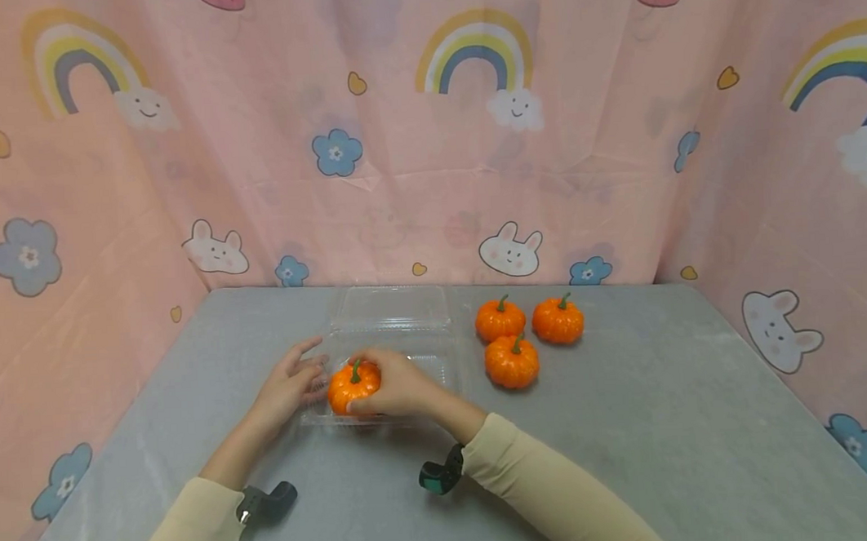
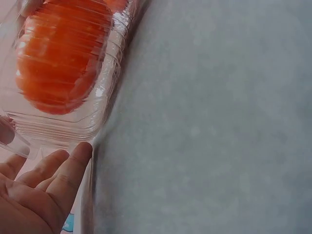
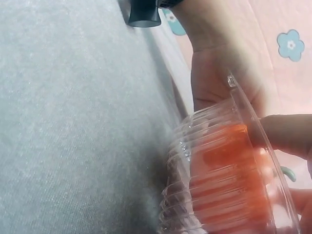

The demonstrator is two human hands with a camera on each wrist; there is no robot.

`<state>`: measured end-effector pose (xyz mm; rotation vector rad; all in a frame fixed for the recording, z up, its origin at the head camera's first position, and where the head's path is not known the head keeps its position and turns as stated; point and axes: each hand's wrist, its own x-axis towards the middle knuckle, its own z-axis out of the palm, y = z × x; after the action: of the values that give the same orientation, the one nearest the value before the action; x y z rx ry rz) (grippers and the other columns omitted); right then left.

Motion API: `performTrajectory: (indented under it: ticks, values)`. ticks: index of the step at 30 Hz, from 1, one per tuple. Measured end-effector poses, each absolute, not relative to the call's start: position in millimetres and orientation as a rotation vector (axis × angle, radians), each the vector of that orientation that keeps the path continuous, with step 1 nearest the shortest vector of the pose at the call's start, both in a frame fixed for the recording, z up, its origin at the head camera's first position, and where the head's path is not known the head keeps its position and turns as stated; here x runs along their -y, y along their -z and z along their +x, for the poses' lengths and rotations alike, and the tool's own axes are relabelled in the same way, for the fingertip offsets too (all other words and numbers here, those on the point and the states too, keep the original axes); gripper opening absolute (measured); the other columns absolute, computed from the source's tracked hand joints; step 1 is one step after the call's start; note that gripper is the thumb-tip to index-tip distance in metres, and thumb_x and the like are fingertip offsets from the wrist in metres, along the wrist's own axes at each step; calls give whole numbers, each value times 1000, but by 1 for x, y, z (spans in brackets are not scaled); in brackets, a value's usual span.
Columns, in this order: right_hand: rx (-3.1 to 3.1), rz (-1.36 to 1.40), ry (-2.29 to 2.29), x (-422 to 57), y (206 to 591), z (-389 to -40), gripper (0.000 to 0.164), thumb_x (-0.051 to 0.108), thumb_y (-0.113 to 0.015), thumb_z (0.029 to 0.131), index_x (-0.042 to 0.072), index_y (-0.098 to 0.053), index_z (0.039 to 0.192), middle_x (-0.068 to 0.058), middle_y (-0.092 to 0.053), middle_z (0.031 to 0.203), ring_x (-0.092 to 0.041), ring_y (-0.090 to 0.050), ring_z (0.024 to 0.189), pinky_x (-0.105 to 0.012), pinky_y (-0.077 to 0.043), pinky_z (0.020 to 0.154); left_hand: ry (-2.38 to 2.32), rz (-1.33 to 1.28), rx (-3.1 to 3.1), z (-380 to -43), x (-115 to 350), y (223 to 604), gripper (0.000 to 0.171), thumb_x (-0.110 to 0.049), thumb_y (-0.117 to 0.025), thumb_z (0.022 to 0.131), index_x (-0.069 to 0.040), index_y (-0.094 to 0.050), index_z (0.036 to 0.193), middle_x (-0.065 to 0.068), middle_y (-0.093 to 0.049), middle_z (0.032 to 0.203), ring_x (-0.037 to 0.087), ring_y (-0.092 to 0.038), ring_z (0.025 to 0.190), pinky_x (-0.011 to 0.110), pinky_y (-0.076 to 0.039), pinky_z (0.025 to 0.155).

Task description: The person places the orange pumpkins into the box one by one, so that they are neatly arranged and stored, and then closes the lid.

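currently the right hand (image 1: 403,384) has its grip closed around an orange pumpkin (image 1: 351,387), thumb on the near side and fingers on the far side, and the pumpkin sits low in the left front corner of a clear plastic container (image 1: 435,372). whether its base rests on the container's floor i cannot tell. the container stands left of the middle of the surface (image 1: 669,421), toward the far edge, its lid (image 1: 391,307) laid back that way. the left hand (image 1: 287,384) has a wide grip, fingers fairly straight at the container's left edge, holding nothing that shows; it may be steadying the wall. to the right, toward the far edge, sit a near pumpkin (image 1: 512,363), a back left pumpkin (image 1: 500,322) and a back right pumpkin (image 1: 558,321), close together and outside the container.

the step in hand looks like placing the held pumpkin in its corner. the next move seems to call for loosening the right grip and lifting clear without dragging the light plastic, then, likely, reaching for the near pumpkin.
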<state>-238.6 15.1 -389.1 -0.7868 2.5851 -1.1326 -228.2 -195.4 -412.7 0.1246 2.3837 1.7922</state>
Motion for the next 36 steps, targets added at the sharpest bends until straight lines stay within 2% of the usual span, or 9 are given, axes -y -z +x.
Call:
performTrajectory:
  ticks: [9, 15, 22, 30, 36]
  values:
    - [-2599, -786, 1047, -12, 386, -237, 52, 26, -77, 76, 14, -60, 124, -5, -64, 120, -16, -58, 99, -27, -53, 84, -1780, 142, -2386, -227, 194, 413, 55, -18, -40, 103, -11, -19, 154, 28, -33, 151, 43, -50, 127, 44, -52, 96]
    - [-2605, -782, 1017, -12, 386, -238, 55, 27, -76, 77, 15, -59, 127, -4, -63, 122, -15, -58, 100, -26, -52, 84, -1770, 117, -2389, -228, 194, 413, 55, -19, -40, 102, -13, -21, 153, 26, -34, 151, 41, -50, 127, 42, -53, 96]
    - [-2613, -791, 991, -11, 386, -239, 60, 28, -75, 77, 15, -56, 133, -4, -62, 127, -18, -59, 106, -29, -53, 88, -1767, 124, -2394, -227, 194, 411, 55, -17, -40, 102, -11, -21, 153, 26, -34, 151, 42, -50, 126, 43, -53, 96]
    - [-2615, -793, 1001, -14, 386, -239, 59, 32, -74, 79, 15, -57, 132, -5, -61, 130, -21, -58, 110, -31, -53, 90, -1780, 127, -2394, -229, 195, 414, 54, -15, -39, 102, -10, -21, 153, 27, -35, 150, 42, -51, 125, 43, -53, 95]
    - [-2605, -770, 1065, -22, 382, -237, 56, 36, -71, 81, 17, -58, 131, -8, -60, 133, -29, -60, 114, -40, -52, 94, -1758, 109, -2416, -228, 195, 414, 55, -17, -40, 102, -12, -21, 153, 26, -35, 151, 41, -52, 125, 42, -53, 95]
